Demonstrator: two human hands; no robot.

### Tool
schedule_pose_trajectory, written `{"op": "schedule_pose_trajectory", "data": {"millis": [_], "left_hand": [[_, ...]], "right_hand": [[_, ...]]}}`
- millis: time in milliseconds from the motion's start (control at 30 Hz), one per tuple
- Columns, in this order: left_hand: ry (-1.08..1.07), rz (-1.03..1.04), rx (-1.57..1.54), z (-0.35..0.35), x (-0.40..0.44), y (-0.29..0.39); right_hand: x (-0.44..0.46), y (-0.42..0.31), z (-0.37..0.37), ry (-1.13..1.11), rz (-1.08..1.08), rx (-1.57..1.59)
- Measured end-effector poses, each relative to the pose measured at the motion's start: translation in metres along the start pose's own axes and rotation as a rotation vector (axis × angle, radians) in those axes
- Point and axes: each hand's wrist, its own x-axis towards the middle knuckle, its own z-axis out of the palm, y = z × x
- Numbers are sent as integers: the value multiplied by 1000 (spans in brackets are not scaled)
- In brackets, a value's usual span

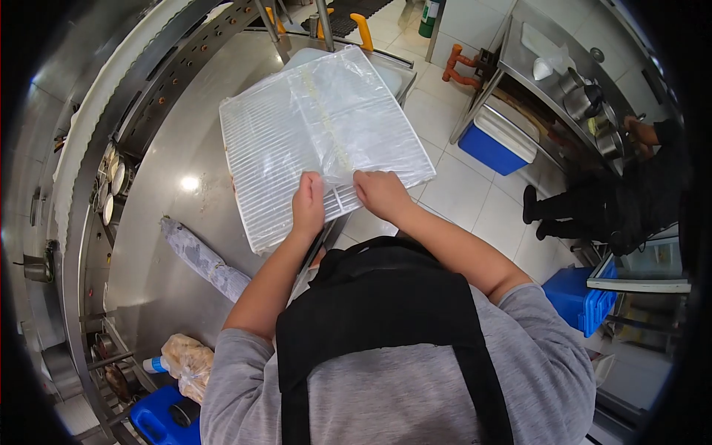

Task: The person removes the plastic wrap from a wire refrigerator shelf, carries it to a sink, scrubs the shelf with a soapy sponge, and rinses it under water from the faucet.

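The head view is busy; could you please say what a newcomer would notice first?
At the centre, a white wire rack with clear plastic over it stands out, the left hand and right hand at its near edge. Lower left, a long grey bundle lies on the steel table. A blue cooler sits upper right.

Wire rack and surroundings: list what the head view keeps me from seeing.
All in the head view:
Worktop behind the wire rack: covered by it.
Grey roll: near end hidden by the left forearm.
Blue jug: lower part cut off by the bottom edge.
Co-worker: head lost in the dark lens border.
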Motion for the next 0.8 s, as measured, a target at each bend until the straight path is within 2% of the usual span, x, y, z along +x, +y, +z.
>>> {"op": "schedule_pose_trajectory", "data": {"millis": [33, 100, 133, 200, 233, 267, 333, 400, 433, 500, 533, 600, 667, 700, 733, 800], "left_hand": [[-6, 6, 0, 1, -3, 13], [-3, 612, 676, 4, -7, 38], [-8, 612, 673, 8, -6, 49], [-14, 575, 931, 17, -1, 64], [-15, 572, 930, 21, 5, 66], [-70, 642, 1042, 24, 11, 67], [-122, 707, 1154, 30, 22, 65], [-249, 901, 1110, 35, 30, 55], [-244, 898, 1111, 37, 34, 51], [-376, 1088, 991, 39, 39, 44], [-384, 1093, 987, 39, 41, 42], [-713, 916, 1055, 37, 49, 39], [-635, 884, 939, 38, 50, 29], [-555, 843, 824, 39, 50, 28], [-562, 850, 826, 41, 48, 26], [-470, 679, 677, 43, 42, 20]], "right_hand": [[1, 1, -2, 6, 5, -2], [3, 3, -8, 188, 33, 372], [4, 5, -10, 188, 38, 371], [3, 9, -16, 151, 153, 632], [1, 12, -23, 4, 252, 684], [-4, 21, -22, 0, 253, 685], [-15, 40, -23, 267, 18, 300], [-32, 62, -35, 453, 164, -20], [-38, 82, -32, 451, 159, -21], [-44, 111, -19, 653, 456, -159], [-47, 113, -19, 654, 465, -160], [-46, 111, -23, 112, 854, 1059], [-47, 106, -16, 189, 811, 1020], [-49, 107, -15, 167, 801, 1050], [-50, 108, -14, 144, 791, 1081], [-51, 107, -14, 157, 785, 1106]]}}
